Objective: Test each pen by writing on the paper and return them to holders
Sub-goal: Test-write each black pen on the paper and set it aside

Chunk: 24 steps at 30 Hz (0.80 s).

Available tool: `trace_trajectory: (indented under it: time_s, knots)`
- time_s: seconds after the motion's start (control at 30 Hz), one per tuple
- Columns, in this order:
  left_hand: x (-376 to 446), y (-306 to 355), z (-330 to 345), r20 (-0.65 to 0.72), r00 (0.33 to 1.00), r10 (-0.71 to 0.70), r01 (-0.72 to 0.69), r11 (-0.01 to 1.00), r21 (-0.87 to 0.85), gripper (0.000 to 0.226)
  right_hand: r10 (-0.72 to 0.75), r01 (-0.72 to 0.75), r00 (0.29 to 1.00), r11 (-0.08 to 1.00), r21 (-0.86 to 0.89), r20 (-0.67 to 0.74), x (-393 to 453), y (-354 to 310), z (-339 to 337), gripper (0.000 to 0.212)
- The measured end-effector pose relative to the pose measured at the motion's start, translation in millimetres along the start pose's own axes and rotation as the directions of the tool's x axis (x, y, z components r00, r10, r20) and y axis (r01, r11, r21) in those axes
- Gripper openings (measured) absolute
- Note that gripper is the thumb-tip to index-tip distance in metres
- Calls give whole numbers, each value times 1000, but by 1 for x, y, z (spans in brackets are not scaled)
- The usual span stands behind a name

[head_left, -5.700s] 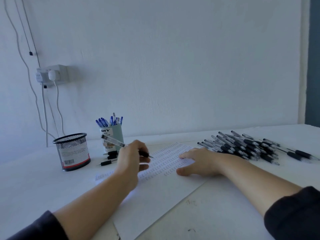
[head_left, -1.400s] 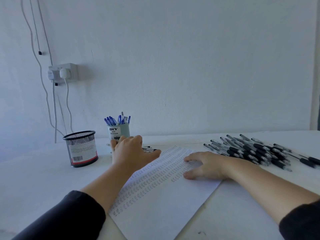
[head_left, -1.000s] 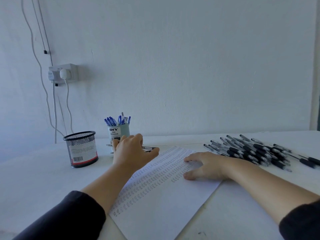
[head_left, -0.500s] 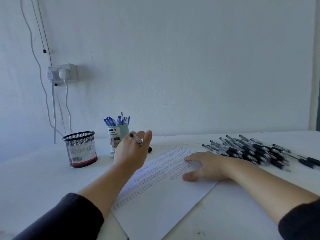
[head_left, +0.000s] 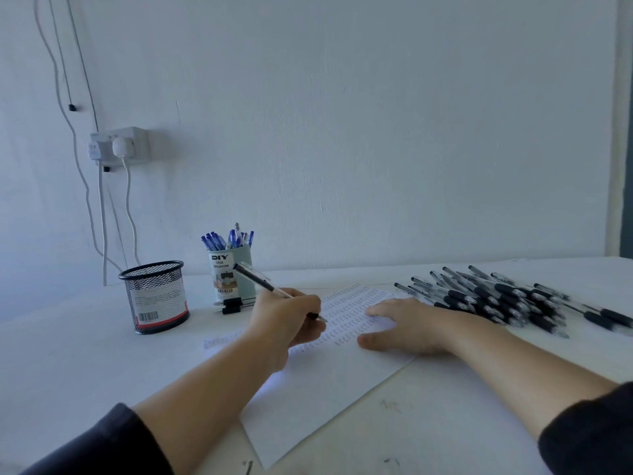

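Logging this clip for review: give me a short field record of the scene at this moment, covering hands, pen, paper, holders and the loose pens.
left hand: grips a pen, tip at the paper
pen: tilted, back end pointing toward the holders
right hand: flat on the paper, fingers spread
paper: rows of small test marks across its upper part
mesh holder: black; contents not visible
desk organizer: holds blue pens
loose pens: black pile at the right

Paper (head_left: pixel 318 399) showing white, rows of dark marks. Mesh holder (head_left: pixel 154 296) showing black, red band at base. Pale green holder (head_left: pixel 230 275) carrying blue-capped pens (head_left: pixel 226 238). Pile of pens (head_left: pixel 493 303) showing black grips.
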<state>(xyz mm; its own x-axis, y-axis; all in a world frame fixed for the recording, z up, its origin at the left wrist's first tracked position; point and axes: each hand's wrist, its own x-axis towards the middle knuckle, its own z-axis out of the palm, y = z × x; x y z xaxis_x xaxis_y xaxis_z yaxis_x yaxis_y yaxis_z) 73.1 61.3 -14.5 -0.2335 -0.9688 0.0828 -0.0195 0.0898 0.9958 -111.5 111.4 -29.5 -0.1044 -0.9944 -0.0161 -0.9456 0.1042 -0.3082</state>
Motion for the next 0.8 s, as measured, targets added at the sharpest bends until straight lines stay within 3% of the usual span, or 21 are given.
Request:
trace_trajectory:
  time_s: [0.5, 0.8]
  knots:
    - [-7, -10, 11, 0, 996, 88, -86, 969, 233, 11, 4, -4, 1000, 1000, -10, 4, 1, 1, 0, 80]
    - [-6, -11, 13, -30, 996, 89, -79, 962, 261, 14, 13, -13, 1000, 1000, 10, 4, 1, 1, 0, 79]
